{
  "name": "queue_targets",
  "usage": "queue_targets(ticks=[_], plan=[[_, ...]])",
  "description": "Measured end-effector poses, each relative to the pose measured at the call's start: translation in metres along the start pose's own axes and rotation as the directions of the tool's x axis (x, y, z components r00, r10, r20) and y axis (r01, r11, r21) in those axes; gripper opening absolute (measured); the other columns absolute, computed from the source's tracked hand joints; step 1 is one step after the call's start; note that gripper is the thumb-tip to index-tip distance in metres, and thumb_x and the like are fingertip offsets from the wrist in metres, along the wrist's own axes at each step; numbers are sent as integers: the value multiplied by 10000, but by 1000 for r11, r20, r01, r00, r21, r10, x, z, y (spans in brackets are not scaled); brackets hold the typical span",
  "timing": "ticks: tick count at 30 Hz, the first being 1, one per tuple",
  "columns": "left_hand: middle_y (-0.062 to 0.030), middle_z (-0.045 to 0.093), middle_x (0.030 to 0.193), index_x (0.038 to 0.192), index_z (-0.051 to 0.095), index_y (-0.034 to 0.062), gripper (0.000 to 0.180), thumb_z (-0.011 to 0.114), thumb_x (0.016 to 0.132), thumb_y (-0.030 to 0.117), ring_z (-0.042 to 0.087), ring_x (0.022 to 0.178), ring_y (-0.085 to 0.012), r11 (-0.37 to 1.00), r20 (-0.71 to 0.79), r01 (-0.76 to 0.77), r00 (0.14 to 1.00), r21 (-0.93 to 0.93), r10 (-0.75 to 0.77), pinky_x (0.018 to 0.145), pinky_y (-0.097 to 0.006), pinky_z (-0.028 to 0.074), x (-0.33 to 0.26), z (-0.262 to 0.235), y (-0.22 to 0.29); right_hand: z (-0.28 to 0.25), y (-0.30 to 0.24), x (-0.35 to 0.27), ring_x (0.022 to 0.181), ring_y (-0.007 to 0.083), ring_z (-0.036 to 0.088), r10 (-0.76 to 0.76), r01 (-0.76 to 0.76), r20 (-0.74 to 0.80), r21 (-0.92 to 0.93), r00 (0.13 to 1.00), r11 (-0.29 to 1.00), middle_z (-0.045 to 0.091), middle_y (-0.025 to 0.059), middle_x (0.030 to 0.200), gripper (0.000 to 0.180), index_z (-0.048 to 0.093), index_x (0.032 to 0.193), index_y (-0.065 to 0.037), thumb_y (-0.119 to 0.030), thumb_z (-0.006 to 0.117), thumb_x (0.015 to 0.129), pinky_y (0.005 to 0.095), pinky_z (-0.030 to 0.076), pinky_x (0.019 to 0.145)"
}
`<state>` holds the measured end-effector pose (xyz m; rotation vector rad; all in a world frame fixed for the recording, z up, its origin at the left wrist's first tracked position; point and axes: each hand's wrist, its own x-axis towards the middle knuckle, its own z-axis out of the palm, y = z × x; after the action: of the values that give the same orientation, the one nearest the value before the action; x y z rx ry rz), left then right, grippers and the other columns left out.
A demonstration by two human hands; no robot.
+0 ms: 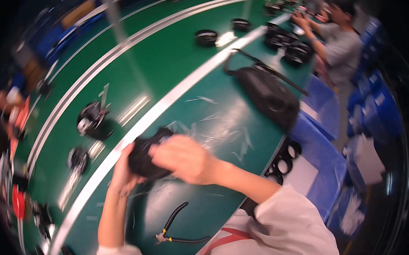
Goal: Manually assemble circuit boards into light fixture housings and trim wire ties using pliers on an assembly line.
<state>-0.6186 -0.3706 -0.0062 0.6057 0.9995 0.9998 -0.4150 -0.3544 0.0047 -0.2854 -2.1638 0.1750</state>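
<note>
Cradling a black housing-like part (142, 164) from its left side, the left hand (120, 173) wraps round it, some fingertips showing at the lower edge. The part is held over the dark green worktop (171, 194), near the white rail (90, 185); whether it touches the surface I cannot tell. On its right side, the right hand (188, 159) is bent inward with curled fingers, thumb side against the part; blur hides whether it pinches anything small. For good handling, I would let the left palm take the weight and keep the part from twisting, while the right fingers press squarely, close to the supporting hand, with the wrist loose.

As for materials, a round, wheel-like black piece (78, 160) stands out at far left against the smooth, glossy green beyond the rail. The held part looks matt and dark, its outline rounded but softened by blur. Below the hands lie pliers (161, 236), their metal nose short, their black grips spread wide and touched with yellow. Thin, clear-looking strips (245, 147) litter the worktop to the right, catching light. Farther right rests a long, soft-cornered black case (269, 95) with a strap, then black rings (286, 162) beside a translucent blue bin (333, 166).
</note>
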Motion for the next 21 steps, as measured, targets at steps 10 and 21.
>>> queue_targets(ticks=[10, 21], plan=[[-215, 580, 934, 1135, 366, -32, 514, 308, 905, 425, 627, 724, -289, 986, -280, -149, 952, -70, 124, 590, -330, 544, 171, -47, 41, 21, -103, -38, 1228, 377, 256, 102, -276, 868, 41, 485, 960, 259, 230, 1329, 930, 333, 1256, 7, -499, 699, 566, 536, 212, 974], [-209, 596, 754, 778, 551, 33, 286, 563, 720, 312, 581, 783, -359, 178, -76, -76, 696, 981, 714, 721, -426, 467, 118, -36, 76, 28, -108, -31, 1179, 351, 330, 30, -102, 930, 8, 365, 995, 317, 209, 1296, 799, 368, 1221, 33, -393, 662, 612, 519, 258, 957]])
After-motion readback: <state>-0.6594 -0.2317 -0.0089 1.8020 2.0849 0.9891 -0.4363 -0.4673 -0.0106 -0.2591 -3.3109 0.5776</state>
